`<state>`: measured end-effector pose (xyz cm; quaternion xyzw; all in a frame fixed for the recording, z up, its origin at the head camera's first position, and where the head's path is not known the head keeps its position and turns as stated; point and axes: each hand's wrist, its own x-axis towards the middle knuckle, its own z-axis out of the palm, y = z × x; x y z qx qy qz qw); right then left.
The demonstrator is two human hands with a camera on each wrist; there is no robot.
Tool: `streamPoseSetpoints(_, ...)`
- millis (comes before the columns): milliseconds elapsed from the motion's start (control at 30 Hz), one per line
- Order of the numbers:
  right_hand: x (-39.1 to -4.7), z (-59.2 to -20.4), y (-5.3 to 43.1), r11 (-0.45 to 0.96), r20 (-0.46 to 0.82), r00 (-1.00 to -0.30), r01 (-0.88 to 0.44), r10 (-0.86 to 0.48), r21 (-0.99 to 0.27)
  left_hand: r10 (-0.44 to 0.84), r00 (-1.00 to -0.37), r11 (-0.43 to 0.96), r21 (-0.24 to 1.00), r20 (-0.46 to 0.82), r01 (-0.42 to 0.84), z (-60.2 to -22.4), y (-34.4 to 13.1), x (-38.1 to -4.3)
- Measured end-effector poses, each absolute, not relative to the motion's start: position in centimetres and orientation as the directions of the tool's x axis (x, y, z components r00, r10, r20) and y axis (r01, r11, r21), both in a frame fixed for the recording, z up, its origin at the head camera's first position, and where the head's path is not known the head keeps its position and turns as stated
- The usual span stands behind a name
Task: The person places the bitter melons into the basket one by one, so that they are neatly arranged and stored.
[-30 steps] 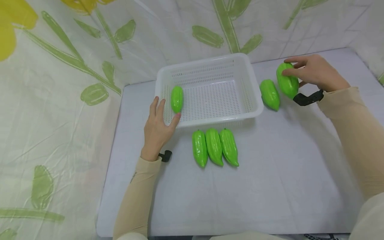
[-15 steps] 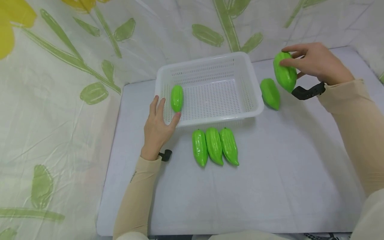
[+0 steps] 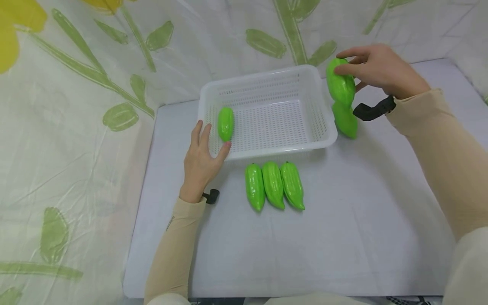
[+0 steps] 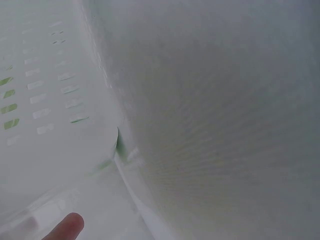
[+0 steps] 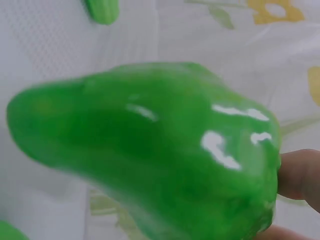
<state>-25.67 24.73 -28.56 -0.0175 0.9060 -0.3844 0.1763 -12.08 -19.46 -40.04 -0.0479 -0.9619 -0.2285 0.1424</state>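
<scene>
A glossy, plump green pepper [image 3: 340, 82] is held in my right hand [image 3: 383, 70], thumb and fingers pinching its broad top end. In the right wrist view the pepper [image 5: 165, 145] fills the middle, its narrow end pointing left. Below it in the head view another green pepper [image 3: 346, 123] lies beside the basket, partly covered. My left hand [image 3: 201, 163] rests at the near left corner of the white plastic basket [image 3: 267, 151], fingers spread and fairly straight. One slender green pepper [image 3: 225, 123] lies inside, at the left. The left wrist view shows a fingertip [image 4: 70, 227] near white plastic.
Three long green peppers, including the middle one [image 3: 273, 185], lie side by side in front of the basket. The white-covered table [image 3: 324, 254] backs onto a wall sheet [image 3: 213, 38] printed with flowers and leaves.
My right hand has lifted the plump pepper and carried it left toward the basket's right end, now overlapping the pepper on the table. The left hand has stayed in place.
</scene>
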Motion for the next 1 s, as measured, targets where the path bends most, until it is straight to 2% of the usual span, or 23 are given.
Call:
streamPoseSetpoints(300, -26.7, -28.5, 21.2, 0.643, -0.274, -0.938, 0.077, -0.211, -0.762, 0.025, -0.958, 0.89, 0.431, 0.285, 0.151, -39.9, -19.2, -12.0)
streamPoseSetpoints(733, -27.8, -28.8, 16.5, 0.66, -0.314, -0.895, 0.028, -0.318, -0.75, 0.031, -0.959, 0.889, 0.432, 0.28, 0.155, -39.8, -18.6, -12.0)
streamPoseSetpoints(1000, -28.4, -29.1, 13.6, 0.655, -0.29, -0.891, -0.011, -0.349, -0.755, 0.031, -0.957, 0.889, 0.43, 0.288, 0.158, -39.9, -18.6, -12.1)
